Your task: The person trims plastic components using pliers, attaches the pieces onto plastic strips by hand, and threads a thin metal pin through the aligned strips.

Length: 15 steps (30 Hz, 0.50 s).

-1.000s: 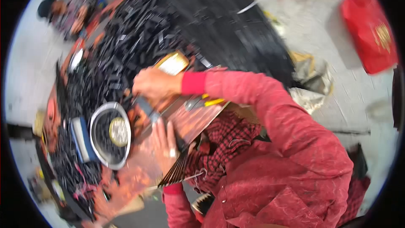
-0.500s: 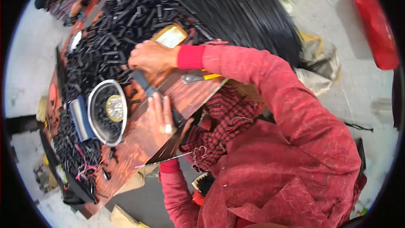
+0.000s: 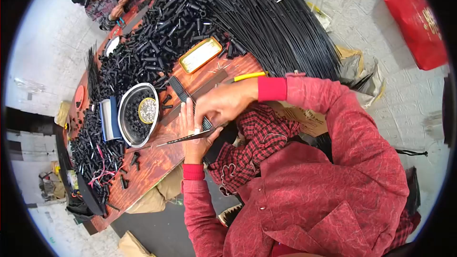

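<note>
My left hand (image 3: 191,135) lies along a flat bundle of thin black rods (image 3: 178,87) at the table's near edge, its fingers straight over them and its thumb on the opposite side. Bent close over it, my right hand (image 3: 223,104) has its fingertips pressed together on the rods beside the left fingers; what exactly they pinch is partly hidden. A narrow dark strip (image 3: 185,138) with light dots along it crosses the left palm, sticking out to the left. A yellow-handled tool (image 3: 250,76) rests just behind my right hand, its head covered.
Black tubular parts (image 3: 166,28) heap across the reddish table (image 3: 147,162). Long black rods (image 3: 281,24) fan out at the back. Nearby are a yellow-rimmed tray (image 3: 201,55), a metal bowl (image 3: 138,90) and a blue box (image 3: 110,119). Another person (image 3: 107,2) sits at the far side.
My right hand has come back from the far end of the bundle to my left hand. The view has shifted slightly, and the far person's hands have come together.
</note>
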### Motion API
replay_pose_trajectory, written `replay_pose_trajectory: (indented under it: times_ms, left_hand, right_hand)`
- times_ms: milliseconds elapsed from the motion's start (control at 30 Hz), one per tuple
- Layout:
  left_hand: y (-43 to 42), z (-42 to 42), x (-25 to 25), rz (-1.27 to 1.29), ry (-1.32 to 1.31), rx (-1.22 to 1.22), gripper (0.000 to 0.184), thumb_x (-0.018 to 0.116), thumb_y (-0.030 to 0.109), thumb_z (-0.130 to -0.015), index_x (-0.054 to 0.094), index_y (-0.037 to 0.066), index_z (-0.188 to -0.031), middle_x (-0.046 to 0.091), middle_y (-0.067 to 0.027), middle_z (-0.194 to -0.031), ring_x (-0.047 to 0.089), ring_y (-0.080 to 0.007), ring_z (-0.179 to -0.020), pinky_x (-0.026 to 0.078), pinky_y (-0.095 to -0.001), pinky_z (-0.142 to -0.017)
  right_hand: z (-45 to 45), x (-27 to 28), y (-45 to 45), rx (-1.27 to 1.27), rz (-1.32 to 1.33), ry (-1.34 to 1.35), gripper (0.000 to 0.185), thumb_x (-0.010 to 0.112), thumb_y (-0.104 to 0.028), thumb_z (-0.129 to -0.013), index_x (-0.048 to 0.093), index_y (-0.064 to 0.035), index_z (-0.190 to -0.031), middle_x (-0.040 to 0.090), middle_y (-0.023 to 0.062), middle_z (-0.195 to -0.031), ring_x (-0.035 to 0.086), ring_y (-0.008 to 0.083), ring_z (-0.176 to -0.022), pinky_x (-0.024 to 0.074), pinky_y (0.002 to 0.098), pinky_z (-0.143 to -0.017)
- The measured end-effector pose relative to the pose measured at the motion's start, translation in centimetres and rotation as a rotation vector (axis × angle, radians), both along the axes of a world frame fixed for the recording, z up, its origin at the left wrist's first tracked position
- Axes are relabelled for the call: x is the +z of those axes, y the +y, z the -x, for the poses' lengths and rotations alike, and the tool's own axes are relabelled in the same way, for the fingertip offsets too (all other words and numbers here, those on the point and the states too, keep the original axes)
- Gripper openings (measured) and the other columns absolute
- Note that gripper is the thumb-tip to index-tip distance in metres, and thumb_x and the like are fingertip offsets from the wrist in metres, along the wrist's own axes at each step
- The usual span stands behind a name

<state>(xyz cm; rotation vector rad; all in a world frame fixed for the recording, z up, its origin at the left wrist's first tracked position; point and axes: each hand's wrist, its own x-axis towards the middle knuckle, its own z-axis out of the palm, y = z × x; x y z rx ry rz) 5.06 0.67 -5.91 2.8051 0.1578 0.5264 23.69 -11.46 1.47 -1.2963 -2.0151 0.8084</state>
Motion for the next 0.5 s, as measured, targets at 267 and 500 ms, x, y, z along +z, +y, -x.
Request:
replay_pose_trajectory:
  times_ms: [267,500]
  left_hand:
    - [0.0,0.6,-1.1,-0.044,-0.083,-0.06,0.067,0.057,0.036,-0.089,0.041,0.005,-0.146,0.029,-0.0184,-0.156,0.027,-0.0372,-0.144,0.025,-0.0481,-0.116]
    - [4.2,1.1,-7.4,0.011,-0.158,-0.282,0.091,0.075,0.032,-0.08,0.028,-0.004,-0.148,0.026,-0.0264,-0.155,0.025,-0.0403,-0.144,0.021,-0.0419,-0.119]
  right_hand:
    - [6.7,-4.4,-0.2,-0.278,-0.482,-0.046,0.035,0.067,-0.029,-0.081,0.06,-0.001,-0.101,0.062,0.0215,-0.097,0.061,0.0379,-0.092,0.0501,0.0463,-0.081]
    - [7.5,-6.0,0.5,-0.457,-0.44,-0.312,0.041,0.065,-0.028,-0.086,0.056,-0.0034,-0.118,0.06,0.0243,-0.108,0.058,0.0416,-0.102,0.0472,0.0512,-0.081]
